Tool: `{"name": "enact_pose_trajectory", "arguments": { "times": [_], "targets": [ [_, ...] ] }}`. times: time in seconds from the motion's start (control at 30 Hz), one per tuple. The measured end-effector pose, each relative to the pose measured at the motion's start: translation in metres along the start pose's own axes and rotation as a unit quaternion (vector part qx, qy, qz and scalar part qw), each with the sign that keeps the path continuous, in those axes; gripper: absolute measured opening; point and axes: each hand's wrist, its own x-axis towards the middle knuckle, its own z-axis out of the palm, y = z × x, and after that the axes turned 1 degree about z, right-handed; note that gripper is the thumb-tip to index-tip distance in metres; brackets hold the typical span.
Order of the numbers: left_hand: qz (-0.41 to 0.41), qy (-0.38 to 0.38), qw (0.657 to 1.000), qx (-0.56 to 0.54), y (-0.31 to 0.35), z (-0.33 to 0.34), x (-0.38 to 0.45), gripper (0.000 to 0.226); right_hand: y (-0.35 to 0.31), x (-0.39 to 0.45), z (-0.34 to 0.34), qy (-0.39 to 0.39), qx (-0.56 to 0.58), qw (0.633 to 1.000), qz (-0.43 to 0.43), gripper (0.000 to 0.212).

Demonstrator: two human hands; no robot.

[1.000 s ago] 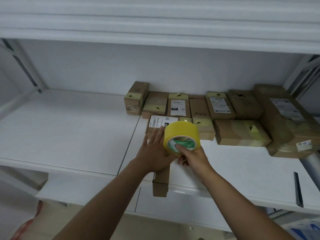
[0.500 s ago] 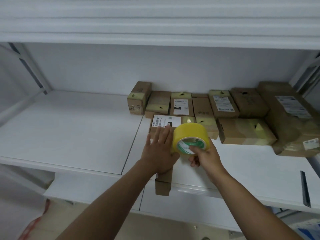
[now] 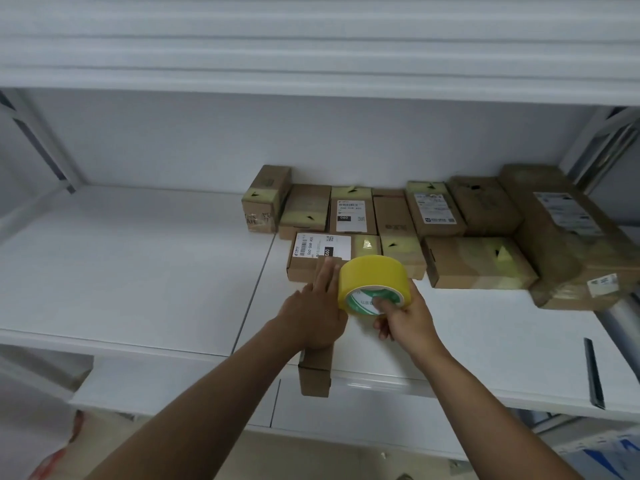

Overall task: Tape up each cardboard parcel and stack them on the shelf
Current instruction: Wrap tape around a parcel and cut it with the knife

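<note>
White shelf (image 3: 138, 271) against a white wall (image 3: 207, 140) holds taped parcels (image 3: 478, 261).

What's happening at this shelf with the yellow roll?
A person is taping a narrow cardboard parcel that overhangs the front edge of the white shelf. The left hand presses flat on it, while the right hand grips a roll of yellow tape. More parcels sit behind, many already taped.

Yellow tape roll (image 3: 372, 277), brown cardboard parcels (image 3: 479, 261), white shelf (image 3: 138, 271).
</note>
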Motion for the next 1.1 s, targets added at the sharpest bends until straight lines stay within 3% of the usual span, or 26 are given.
{"name": "enact_pose_trajectory", "arguments": {
  "times": [0.1, 0.2, 0.33, 0.43, 0.53, 0.6, 0.73, 0.8, 0.93, 1.1],
  "targets": [
    [-0.021, -0.005, 0.997, -0.068, -0.001, 0.001, 0.003, 0.092, 0.0, 0.001, 0.001, -0.015, -0.004, 1.0, 0.009, 0.025],
    [0.006, 0.043, 0.983, -0.176, -0.01, 0.005, 0.002, 0.086, -0.006, -0.001, 0.004, -0.01, 0.003, 1.0, -0.01, 0.026],
    [0.005, 0.117, 0.917, -0.382, -0.026, 0.019, -0.006, 0.082, -0.011, -0.003, 0.023, -0.004, 0.025, 0.999, -0.034, 0.031],
    [-0.02, 0.138, 0.895, -0.424, -0.041, 0.037, -0.007, 0.067, -0.006, 0.001, 0.046, -0.012, 0.017, 1.0, -0.02, 0.045],
    [-0.073, 0.134, 0.87, -0.468, -0.054, 0.053, -0.015, 0.084, 0.0, 0.002, 0.062, -0.046, -0.024, 0.998, -0.023, 0.054],
    [-0.114, 0.132, 0.859, -0.481, -0.066, 0.066, -0.022, 0.082, 0.002, 0.001, 0.069, -0.074, -0.071, 0.994, -0.041, 0.056],
    [-0.153, 0.111, 0.884, -0.428, -0.11, 0.114, -0.02, 0.089, 0.006, -0.001, 0.078, -0.074, -0.255, 0.96, -0.09, 0.054],
    [-0.151, 0.095, 0.904, -0.39, -0.12, 0.124, -0.016, 0.094, 0.006, -0.002, 0.078, -0.068, -0.286, 0.95, -0.104, 0.058],
    [-0.086, 0.107, 0.934, -0.329, -0.097, 0.088, -0.025, 0.071, -0.001, 0.006, 0.064, -0.102, -0.323, 0.933, -0.12, 0.056],
    [-0.056, 0.036, 0.97, -0.234, -0.092, 0.077, -0.018, 0.105, 0.0, 0.015, 0.04, -0.082, -0.313, 0.942, -0.084, 0.052]
  ]
}}
